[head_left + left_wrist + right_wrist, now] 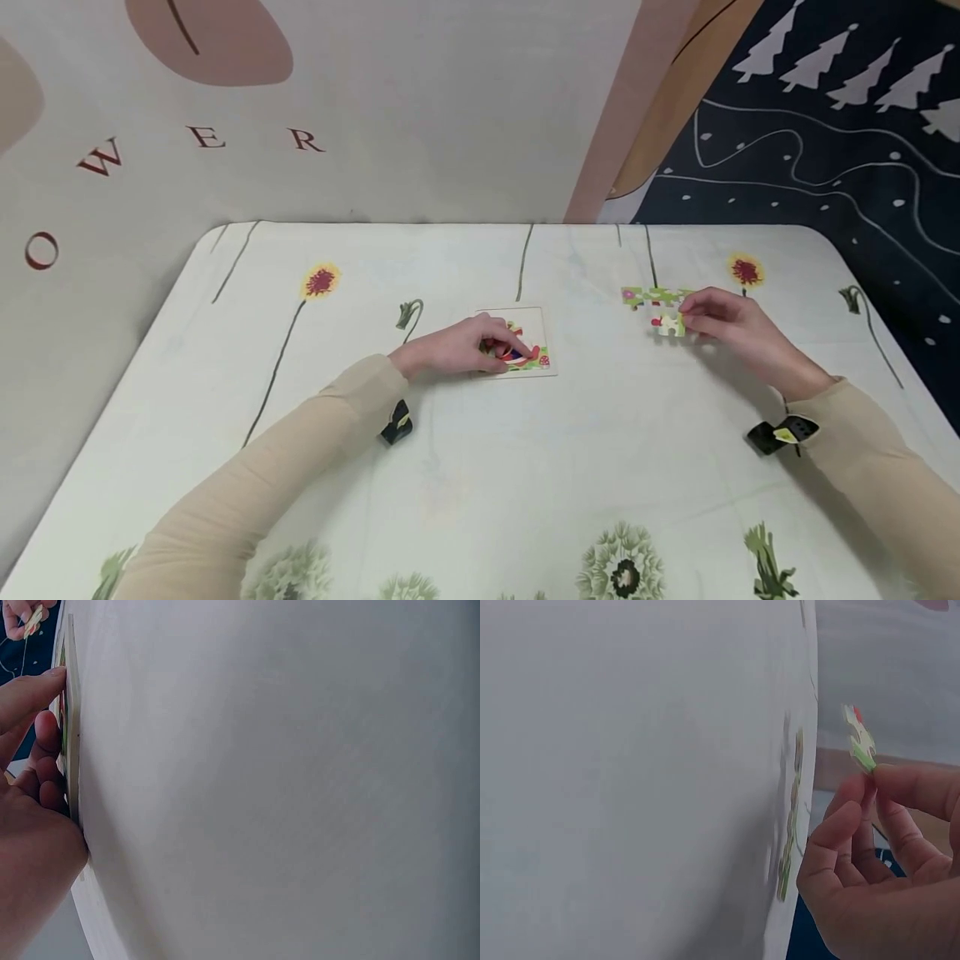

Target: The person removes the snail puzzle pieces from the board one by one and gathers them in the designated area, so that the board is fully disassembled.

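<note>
A square puzzle board (551,337) with a pale frame lies mid-table, a colourful picture partly filling it. My left hand (476,344) rests on the board, its index finger extended onto the picture; in the left wrist view the other fingers of the left hand (34,750) are bent over the board's edge (73,735). To the right, my right hand (738,329) pinches a puzzle piece (667,323) between thumb and finger. The right wrist view shows that piece (860,739) held above the surface by the right hand (885,855).
Beside the held piece, a strip of green puzzle pieces (645,295) lies on the table at the right, also seen edge-on in the right wrist view (791,817). A white cloth (480,467) with printed flowers covers the table. Printed hangings stand behind it.
</note>
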The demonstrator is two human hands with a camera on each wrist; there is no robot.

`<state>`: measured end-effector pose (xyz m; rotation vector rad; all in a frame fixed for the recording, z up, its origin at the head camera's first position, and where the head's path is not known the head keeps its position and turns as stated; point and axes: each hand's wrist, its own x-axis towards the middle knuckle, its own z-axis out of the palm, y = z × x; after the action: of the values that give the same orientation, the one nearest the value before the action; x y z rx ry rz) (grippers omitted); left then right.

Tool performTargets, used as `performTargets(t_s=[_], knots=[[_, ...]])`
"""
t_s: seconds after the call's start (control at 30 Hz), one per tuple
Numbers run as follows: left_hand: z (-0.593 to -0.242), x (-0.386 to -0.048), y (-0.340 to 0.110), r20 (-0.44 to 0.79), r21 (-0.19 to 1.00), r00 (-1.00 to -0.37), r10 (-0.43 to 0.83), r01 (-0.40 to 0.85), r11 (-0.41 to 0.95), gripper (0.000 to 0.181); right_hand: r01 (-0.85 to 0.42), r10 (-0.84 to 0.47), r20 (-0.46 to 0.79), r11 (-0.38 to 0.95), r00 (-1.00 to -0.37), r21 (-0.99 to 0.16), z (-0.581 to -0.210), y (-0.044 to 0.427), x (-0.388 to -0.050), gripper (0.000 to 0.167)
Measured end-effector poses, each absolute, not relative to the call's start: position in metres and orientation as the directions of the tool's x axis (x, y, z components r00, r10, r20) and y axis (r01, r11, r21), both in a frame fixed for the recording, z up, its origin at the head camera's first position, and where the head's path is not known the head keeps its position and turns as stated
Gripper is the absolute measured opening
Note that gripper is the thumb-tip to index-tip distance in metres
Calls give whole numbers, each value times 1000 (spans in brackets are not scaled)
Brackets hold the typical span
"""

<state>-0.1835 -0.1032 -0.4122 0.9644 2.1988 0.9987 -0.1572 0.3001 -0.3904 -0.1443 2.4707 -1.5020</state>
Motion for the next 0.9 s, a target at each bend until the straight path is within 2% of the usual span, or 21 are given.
performTargets(t_s=[0.3,0.43,0.73,0.9], knots=[[-413,-183,-103,-170,792,-601,781,388,471,34,34,-148,-115,464,-982,-885,-395,315,-158,8],[-411,-183,-102,-168,796,-597,784,387,465,33,42,-116,-116,505,-986,-862,-396,320,-159,10],[-408,-182,-103,-168,799,-594,786,385,462,33,111,-80,-194,591,-978,-799,-398,324,-168,30],[-408,-182,-103,-181,801,-597,782,373,469,34,130,-69,-227,643,-971,-755,-398,324,-172,33]])
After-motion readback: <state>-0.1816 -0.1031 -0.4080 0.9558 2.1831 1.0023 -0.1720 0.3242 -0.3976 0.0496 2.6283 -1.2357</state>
